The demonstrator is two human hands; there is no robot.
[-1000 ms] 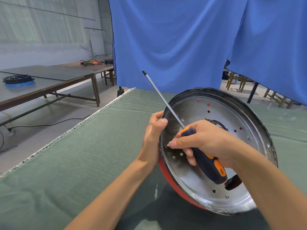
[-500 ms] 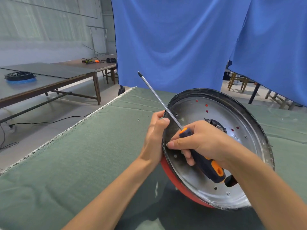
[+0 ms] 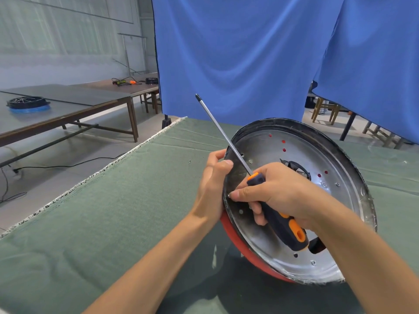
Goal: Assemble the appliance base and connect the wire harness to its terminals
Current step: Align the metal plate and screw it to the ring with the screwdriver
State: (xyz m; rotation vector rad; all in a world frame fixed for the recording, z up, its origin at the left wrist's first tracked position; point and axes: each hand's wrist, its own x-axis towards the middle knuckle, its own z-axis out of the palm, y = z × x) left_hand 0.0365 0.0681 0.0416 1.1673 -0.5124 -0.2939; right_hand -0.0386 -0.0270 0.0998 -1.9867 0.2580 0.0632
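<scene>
A round appliance base with a red shell and a perforated silver metal plate inside stands tilted on the green table cloth. My left hand grips its left rim, thumb over the edge. My right hand lies across the plate and holds a screwdriver with a black and orange handle, its long shaft pointing up and left. The index finger and thumb of that hand press a small screw against the plate near the left rim. A dark fitting sits at the plate's centre. No wire harness shows.
The green cloth table runs to a frayed left edge. Blue curtains hang behind. At the left stand long brown tables with a black and blue ring part and tools. Cables lie on the floor; wooden chairs stand at the right rear.
My right hand has slid slightly left toward the rim with the small screw at its fingertips. The base stays tilted in my left hand's grip.
</scene>
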